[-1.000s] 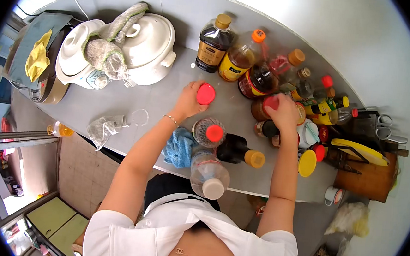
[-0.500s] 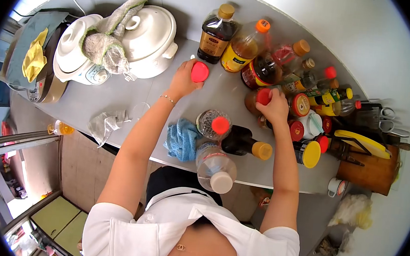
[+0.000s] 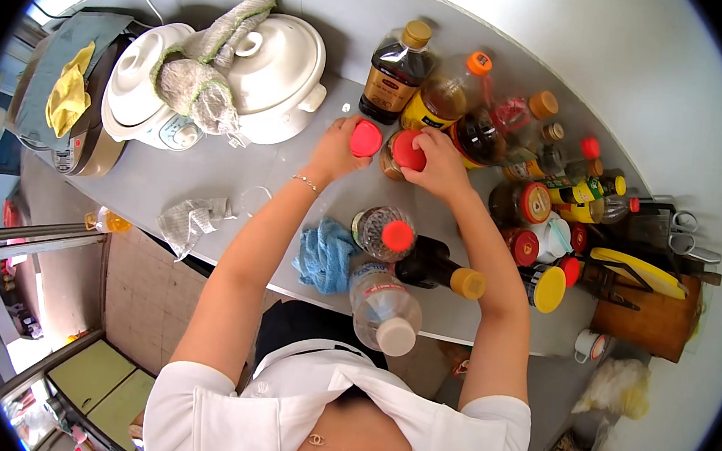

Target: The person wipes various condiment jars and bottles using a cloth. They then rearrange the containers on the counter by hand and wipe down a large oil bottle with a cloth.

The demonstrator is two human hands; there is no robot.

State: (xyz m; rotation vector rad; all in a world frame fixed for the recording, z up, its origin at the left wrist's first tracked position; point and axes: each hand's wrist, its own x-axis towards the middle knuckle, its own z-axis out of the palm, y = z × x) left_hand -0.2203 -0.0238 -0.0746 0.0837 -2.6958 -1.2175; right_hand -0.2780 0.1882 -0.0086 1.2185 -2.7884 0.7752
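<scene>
While the left hand (image 3: pixel 337 151) curls round a red lid (image 3: pixel 366 139) w/ thumb & fingers closed on its edge, the right hand (image 3: pixel 443 166) has its fingers clamped on the red top of a brown jar (image 3: pixel 396 154). The two red tops sit just beside each other over the grey counter (image 3: pixel 162 172), nr the back, in front of the dark bottle w/ gold cap (image 3: pixel 394 75). What's under the L-hand lid is mostly hidden — can't tell its shape.

To the R of that dark bottle, an orange-capped bottle (image 3: pixel 447 97) and more sauce bottles run along the wall. Past the R wrist: a jar w/ red-and-gold lid (image 3: pixel 524 203), a yellow-lidded jar (image 3: pixel 546 288), other small containers. Scissors (image 3: pixel 684 234) & a wooden board (image 3: pixel 646 320) are at the far R end.

Closer to the body, btwn the forearms: blue cloth (image 3: pixel 325 257), a clear bottle w/ red cap (image 3: pixel 384 232), a dark bottle w/ yellow cap (image 3: pixel 430 265) and a big clear bottle w/ whitish cap (image 3: pixel 384 308) — all grouped nr the front edge.

L side: two white lidded pots (image 3: pixel 280 71), a greyish cloth w/ green trim (image 3: pixel 190 85) draped over them, plus a yellow cloth (image 3: pixel 68 96) on the covered appliance (image 3: pixel 96 141) at far L.
</scene>
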